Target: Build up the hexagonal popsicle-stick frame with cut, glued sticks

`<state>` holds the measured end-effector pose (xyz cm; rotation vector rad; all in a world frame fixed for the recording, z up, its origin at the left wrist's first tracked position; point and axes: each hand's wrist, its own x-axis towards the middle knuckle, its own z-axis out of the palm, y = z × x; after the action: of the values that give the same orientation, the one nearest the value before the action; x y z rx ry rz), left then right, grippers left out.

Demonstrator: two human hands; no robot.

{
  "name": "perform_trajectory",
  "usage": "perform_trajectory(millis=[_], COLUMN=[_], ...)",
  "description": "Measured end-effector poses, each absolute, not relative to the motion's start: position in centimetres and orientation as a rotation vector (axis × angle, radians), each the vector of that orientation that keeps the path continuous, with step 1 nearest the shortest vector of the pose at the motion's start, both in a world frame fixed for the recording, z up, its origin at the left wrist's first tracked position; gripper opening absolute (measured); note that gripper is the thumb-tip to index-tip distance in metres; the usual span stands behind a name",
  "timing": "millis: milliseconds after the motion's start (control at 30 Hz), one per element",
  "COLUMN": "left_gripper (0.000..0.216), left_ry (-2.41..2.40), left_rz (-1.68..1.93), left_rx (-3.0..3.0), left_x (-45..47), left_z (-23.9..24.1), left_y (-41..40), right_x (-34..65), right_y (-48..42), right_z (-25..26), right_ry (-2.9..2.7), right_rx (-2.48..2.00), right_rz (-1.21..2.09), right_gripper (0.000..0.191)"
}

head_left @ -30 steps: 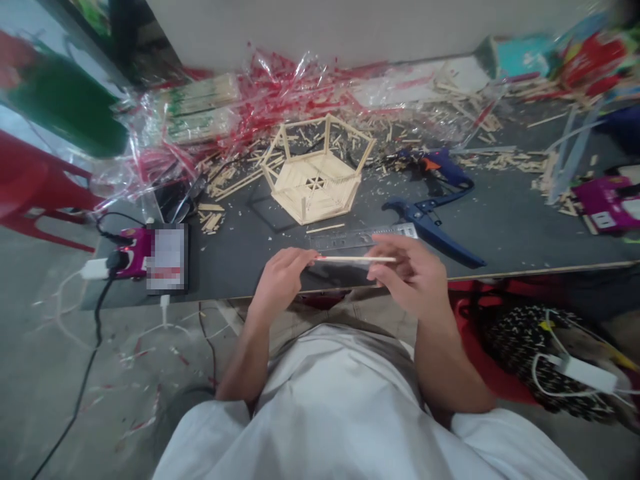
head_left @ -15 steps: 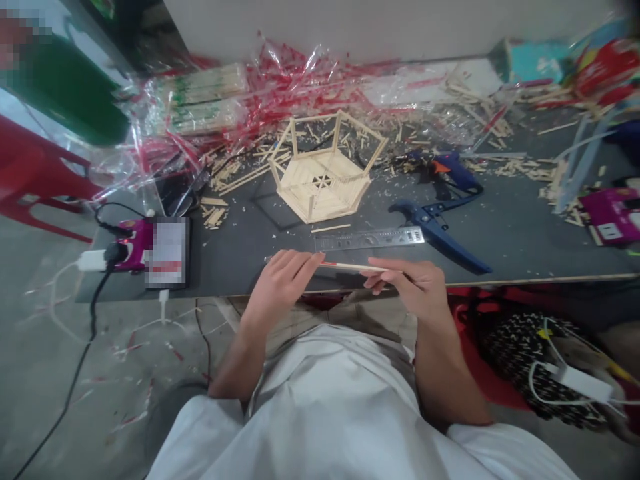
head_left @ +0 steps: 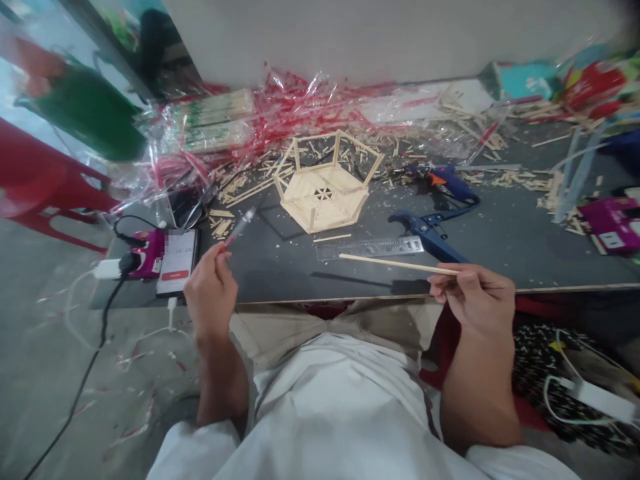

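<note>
stick (head_left: 395, 264): probably light, stiff, brittle; hold by the end my right hand (head_left: 477, 295) pinches. my left hand (head_left: 212, 290) grips a wrapper (head_left: 243, 225), apparently.

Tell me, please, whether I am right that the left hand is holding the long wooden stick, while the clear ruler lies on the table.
Not quite: the head view shows the long wooden stick in the right hand, not the left hand. The clear ruler does lie on the table.
</note>
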<state>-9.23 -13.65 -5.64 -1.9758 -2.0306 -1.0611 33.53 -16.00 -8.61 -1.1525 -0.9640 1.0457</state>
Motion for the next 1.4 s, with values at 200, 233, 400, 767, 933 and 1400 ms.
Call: perform_trajectory(millis=[200, 233, 400, 767, 933, 1400], left_gripper=[0.021, 0.02, 0.03, 0.027, 0.023, 0.018], left_ry=[-2.075, -2.078, -1.836, -0.909, -0.858, -1.741], left_rz=[-0.952, -0.949, -0.752, -0.279, -0.132, -0.899], left_rx=[-1.96, -1.965, -2.365, -3.187, -3.172, -2.759], left_x=[-10.0, -9.9, -7.9, 0.8, 1.0, -6.0], left_z=[-4.7, -4.6, -2.5, -2.0, -2.6, -4.8], left_y=[-8.5, -7.4, -5.7, -8.9, -9.1, -16.4], right_x=[32.0, 31.5, 29.7, 28.5, 28.8, 28.9], right_y=[-16.1, -16.0, -15.7, -15.6, -15.7, -15.7], right_z=[-8.1, -7.9, -7.4, -7.8, -7.9, -8.4], right_ry=[-0.928, -0.916, -0.88, -0.931, -1.019, -1.031], right_rx=[-1.201, -1.199, -1.198, -1.263, -1.244, -1.223], right_rz=[1.069, 1.064, 1.093, 1.081, 1.083, 1.087], right_gripper=[0.031, 0.032, 0.032, 0.026, 0.008, 0.006])
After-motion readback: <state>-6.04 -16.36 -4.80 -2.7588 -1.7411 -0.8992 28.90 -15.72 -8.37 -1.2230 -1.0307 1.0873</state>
